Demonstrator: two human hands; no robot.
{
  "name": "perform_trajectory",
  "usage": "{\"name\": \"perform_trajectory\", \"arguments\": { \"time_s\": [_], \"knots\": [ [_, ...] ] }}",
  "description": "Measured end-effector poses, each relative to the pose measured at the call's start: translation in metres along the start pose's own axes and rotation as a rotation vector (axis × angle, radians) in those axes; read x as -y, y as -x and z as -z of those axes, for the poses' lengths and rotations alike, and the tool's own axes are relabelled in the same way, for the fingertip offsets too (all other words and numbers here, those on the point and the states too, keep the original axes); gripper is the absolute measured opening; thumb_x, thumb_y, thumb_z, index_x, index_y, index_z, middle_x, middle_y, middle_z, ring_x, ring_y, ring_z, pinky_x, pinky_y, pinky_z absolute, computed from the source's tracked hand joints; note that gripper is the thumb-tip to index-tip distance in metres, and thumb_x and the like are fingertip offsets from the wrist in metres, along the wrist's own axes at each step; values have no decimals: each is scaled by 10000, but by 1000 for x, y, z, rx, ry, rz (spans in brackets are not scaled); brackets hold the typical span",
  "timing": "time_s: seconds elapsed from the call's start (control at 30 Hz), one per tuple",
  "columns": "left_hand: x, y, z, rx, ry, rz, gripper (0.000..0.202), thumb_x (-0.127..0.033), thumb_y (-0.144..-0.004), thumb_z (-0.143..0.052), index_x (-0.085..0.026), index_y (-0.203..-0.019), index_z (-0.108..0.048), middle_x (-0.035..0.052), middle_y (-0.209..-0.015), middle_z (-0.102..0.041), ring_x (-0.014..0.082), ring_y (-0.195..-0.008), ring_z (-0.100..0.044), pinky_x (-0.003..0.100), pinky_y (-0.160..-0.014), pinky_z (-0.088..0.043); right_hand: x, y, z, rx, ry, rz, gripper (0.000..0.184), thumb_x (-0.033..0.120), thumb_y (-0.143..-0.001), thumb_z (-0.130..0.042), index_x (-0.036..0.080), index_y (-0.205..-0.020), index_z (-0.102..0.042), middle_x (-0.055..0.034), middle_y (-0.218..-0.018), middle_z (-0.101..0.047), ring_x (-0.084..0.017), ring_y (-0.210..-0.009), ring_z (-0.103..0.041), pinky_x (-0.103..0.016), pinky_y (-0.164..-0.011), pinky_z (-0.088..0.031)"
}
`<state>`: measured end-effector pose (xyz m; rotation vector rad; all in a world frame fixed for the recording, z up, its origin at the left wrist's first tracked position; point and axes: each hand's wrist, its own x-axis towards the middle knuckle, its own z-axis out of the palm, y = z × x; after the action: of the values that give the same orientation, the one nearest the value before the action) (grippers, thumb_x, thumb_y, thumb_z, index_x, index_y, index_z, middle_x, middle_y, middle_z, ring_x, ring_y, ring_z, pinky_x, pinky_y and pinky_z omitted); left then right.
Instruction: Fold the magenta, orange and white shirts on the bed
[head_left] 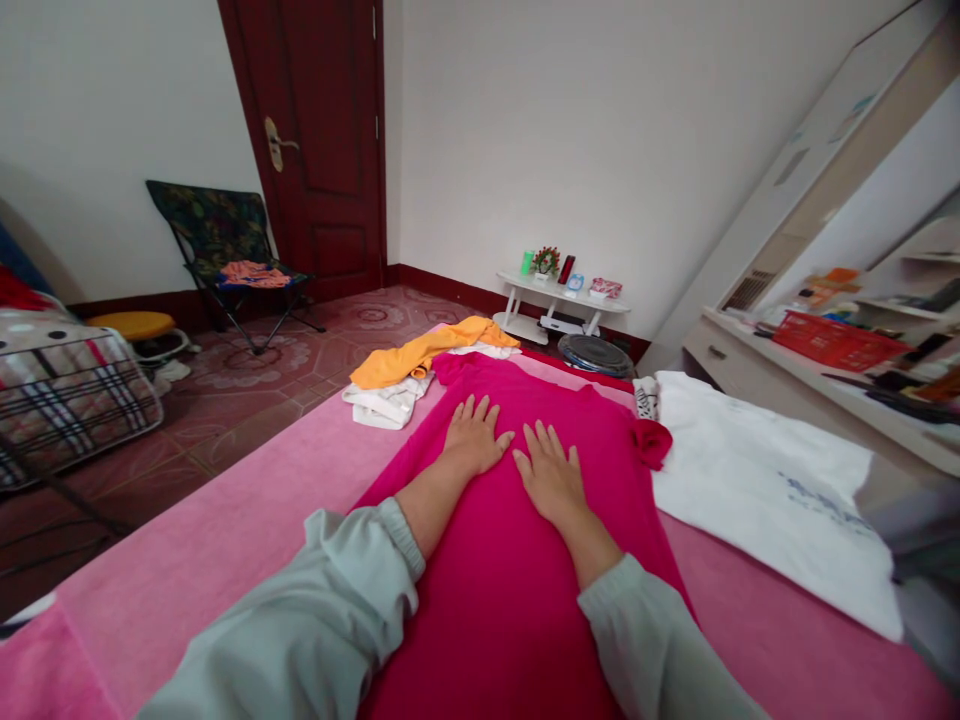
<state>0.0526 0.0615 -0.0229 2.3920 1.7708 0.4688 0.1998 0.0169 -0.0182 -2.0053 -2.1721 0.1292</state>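
Observation:
A magenta T-shirt [502, 570] lies spread out on a pink-covered surface [262, 510], its collar end away from me. My left hand [474, 438] rests flat on the upper left of the shirt, fingers spread. Beside it, my right hand [553, 476] lies flat on the cloth with its fingers apart. A small gap separates the two hands, and neither grips the fabric. The shirt's near end runs out of view between my sleeves.
Orange clothing [427, 352] lies over white clothing [386, 402] beyond the left hand. To the right are a white T-shirt [765, 490] and a rolled red cloth [651, 443]. Farther off stand a folding chair [214, 235], a low white table [562, 290] and a red basket [836, 342].

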Motion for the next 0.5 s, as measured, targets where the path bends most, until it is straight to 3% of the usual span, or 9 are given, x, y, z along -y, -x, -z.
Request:
{"name": "perform_trajectory", "arguments": {
  "time_s": [0.13, 0.2, 0.27, 0.33, 0.4, 0.5],
  "knots": [
    [8, 2, 9, -123, 113, -32, 447, -416, -868, -494, -190, -1238, -605, 93, -1356, -538, 260, -1290, -435, 375, -1092, -317, -2, 12, -6, -73, -32, -25, 545, 426, -943, -339, 213, -1444, -359, -93, -1536, -266, -264, -1429, -170, -557, -1114, -146],
    [18, 1, 20, -185, 141, -2, 342, -291, -874, -477, -190, -1154, -646, 86, -1236, -615, 213, -1174, -534, 308, -1021, -393, -5, 10, -4, -88, -70, -22, 525, 424, -936, -369, 230, -1423, -395, -78, -1528, -292, -250, -1422, -199, -536, -1122, -151],
    [32, 1, 33, -289, 124, 107, 337, -205, -877, -431, -182, -1140, -640, 101, -1183, -627, 208, -1126, -558, 301, -972, -425, -8, 9, -2, -103, -107, -18, 508, 423, -930, -389, 241, -1404, -425, -67, -1519, -315, -239, -1415, -223, -521, -1127, -159],
    [48, 0, 46, -368, 99, 272, 328, -218, -870, -442, -181, -1136, -630, 127, -1157, -626, 244, -1101, -570, 336, -914, -456, -9, 8, -1, -117, -131, -13, 498, 423, -924, -404, 242, -1387, -448, -65, -1511, -332, -238, -1409, -240, -518, -1127, -166],
    [62, -1, 54, -325, 104, 427, 319, -326, -851, -508, -188, -1110, -633, 141, -1110, -643, 280, -1038, -604, 359, -827, -484, -11, 8, -3, -127, -143, -8, 493, 420, -919, -415, 239, -1376, -462, -67, -1505, -344, -242, -1405, -250, -523, -1125, -170],
    [74, -3, 56, -150, 150, 517, 362, -474, -796, -583, -208, -1033, -646, 133, -1060, -671, 298, -987, -630, 365, -769, -488, -12, 7, -6, -136, -153, -6, 486, 418, -913, -429, 241, -1364, -478, -71, -1497, -359, -245, -1401, -260, -525, -1123, -174]
  ]
}}
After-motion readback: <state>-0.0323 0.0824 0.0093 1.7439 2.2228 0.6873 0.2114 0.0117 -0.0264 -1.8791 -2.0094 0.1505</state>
